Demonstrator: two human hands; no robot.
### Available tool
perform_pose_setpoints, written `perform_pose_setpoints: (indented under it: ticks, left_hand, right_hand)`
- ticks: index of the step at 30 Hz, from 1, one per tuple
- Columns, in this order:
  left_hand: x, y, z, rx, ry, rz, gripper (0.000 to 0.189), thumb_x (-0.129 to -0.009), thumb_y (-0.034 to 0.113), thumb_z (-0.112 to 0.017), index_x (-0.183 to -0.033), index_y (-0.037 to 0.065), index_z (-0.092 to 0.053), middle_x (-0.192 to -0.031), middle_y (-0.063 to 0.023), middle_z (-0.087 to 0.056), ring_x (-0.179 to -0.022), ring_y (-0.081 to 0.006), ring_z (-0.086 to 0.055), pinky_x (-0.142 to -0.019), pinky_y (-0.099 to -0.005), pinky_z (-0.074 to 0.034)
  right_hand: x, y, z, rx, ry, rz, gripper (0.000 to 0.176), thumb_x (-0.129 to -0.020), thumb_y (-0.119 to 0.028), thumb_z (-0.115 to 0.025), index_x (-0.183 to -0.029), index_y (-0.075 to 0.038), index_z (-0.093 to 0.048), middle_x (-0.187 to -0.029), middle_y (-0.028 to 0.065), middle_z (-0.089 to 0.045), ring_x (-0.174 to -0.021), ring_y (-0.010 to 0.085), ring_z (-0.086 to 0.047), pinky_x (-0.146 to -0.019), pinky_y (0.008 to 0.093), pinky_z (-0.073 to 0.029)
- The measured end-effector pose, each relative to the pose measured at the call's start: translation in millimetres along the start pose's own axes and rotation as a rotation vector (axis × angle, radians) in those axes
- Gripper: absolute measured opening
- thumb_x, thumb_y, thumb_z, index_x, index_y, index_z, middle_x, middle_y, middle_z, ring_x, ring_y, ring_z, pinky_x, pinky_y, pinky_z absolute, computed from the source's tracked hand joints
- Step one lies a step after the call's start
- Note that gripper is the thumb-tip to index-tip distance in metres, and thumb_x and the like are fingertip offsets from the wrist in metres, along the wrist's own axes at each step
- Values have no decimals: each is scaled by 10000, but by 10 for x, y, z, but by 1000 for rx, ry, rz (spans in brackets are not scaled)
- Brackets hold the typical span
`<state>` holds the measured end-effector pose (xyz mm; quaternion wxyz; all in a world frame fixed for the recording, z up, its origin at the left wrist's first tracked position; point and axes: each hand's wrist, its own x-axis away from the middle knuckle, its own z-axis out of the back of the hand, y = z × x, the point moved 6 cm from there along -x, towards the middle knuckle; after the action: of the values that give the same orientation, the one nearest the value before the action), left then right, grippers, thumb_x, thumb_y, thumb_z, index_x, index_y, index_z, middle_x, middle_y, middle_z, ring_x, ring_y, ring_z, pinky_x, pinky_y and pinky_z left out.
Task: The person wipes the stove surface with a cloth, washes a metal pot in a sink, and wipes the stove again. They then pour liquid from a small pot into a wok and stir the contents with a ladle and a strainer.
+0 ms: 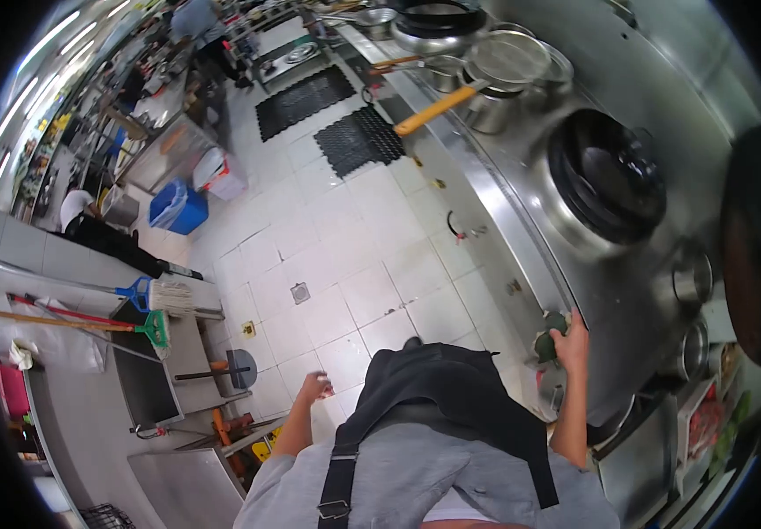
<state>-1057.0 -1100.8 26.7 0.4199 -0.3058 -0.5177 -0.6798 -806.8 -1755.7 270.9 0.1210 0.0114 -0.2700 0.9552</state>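
Beside the steel stove counter [588, 339], my right hand [572, 342] grips a dark green, bunched thing with pale edges [546, 342]; its kind is something I cannot tell. That hand is at the counter's front edge. My left hand [316, 386] hangs over the tiled floor with its fingers curled in, and nothing shows in it. A black apron [433, 388] covers my front between the two arms.
A large black wok [605, 176], pots and a wooden-handled strainer [508, 62] stand along the right counter. Black mats [305, 99] and a blue bin [178, 207] are on the floor ahead. Mops [169, 298] jut from the left. One person [89, 220] bends at left; another [200, 26] stands farther off.
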Motion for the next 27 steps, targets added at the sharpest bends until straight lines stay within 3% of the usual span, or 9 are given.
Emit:
perform_pose_setpoints:
  ticks: [1, 3, 6, 10, 13, 16, 19, 23, 27]
  left_hand:
    - [-178, 262, 122, -21, 20, -49, 495, -813, 74, -617, -1283, -24, -497, -757, -137, -688, -609, -194, -680, -460, -319, -491]
    - [-321, 990, 306, -73, 67, -273, 493, -798, 73, -613, -1261, -58, -509, -755, -134, -685, -624, -200, -684, -476, -297, -489]
    - [-314, 1952, 495, 79, 101, -436, 515, -799, 96, -611, -1277, -60, -499, -805, -135, -693, -658, -195, -689, -497, -285, -487]
    - [-597, 2439, 775, 85, 94, -432, 509, -826, 133, -621, -1295, -21, -495, -876, -109, -696, -746, -169, -695, -588, -284, -501]
    - [-898, 2187, 918, 177, 135, -287, 522, -835, 141, -629, -1309, -15, -476, -868, -110, -696, -742, -181, -697, -585, -300, -505]
    - [-1085, 1327, 1022, 427, 275, -71, 494, -819, 113, -613, -1288, 8, -501, -831, -122, -693, -695, -207, -695, -512, -339, -496]
    - [-893, 374, 811, 754, 425, 201, 154, -814, 58, -533, -962, 48, -575, -732, -144, -632, -626, -263, -671, -493, -425, -505]
    - [-532, -36, 418, 868, 532, 319, 148, -796, 18, -508, -908, 26, -606, -723, -160, -632, -632, -309, -669, -524, -475, -533]
    - [-464, 191, 219, 953, 514, 371, 161, -793, 15, -503, -903, 26, -622, -718, -159, -629, -652, -318, -667, -543, -472, -542]
  right_hand:
    - [-144, -187, -205, -23, -21, 51, 686, -692, -84, -767, -1312, 27, -494, -1148, 303, -603, -1106, 426, -576, -935, 430, -468]
    - [-469, -827, -436, -6, -145, 90, 611, -684, -79, -761, -1246, 18, -543, -1115, 284, -622, -1087, 416, -591, -930, 437, -466]
    - [-975, -1752, -837, -55, -205, 239, 522, -688, -51, -733, -1183, 8, -581, -1055, 269, -641, -1041, 420, -605, -890, 439, -481]
    - [-1576, -3182, -1391, -111, -386, 521, 501, -717, -19, -695, -1199, 25, -565, -1057, 269, -642, -1031, 422, -609, -887, 422, -487]
    - [-2028, -4121, -1857, -191, -509, 649, 511, -729, -7, -674, -1224, 14, -548, -1062, 259, -644, -1013, 428, -605, -868, 452, -485]
    - [-2444, -5157, -2340, -217, -596, 805, 446, -726, -14, -678, -1163, 9, -593, -1035, 237, -660, -971, 401, -630, -845, 430, -497]
    - [-2818, -5911, -2655, -198, -662, 931, 340, -713, -31, -693, -1048, 11, -657, -972, 214, -680, -910, 369, -661, -811, 389, -513]
    - [-3381, -6822, -3152, -217, -685, 995, 252, -686, -66, -719, -924, 7, -680, -854, 198, -681, -842, 358, -665, -745, 375, -516]
    - [-3945, -7391, -3543, -204, -681, 994, 249, -675, -125, -745, -862, 8, -649, -788, 184, -658, -768, 311, -662, -702, 370, -509]
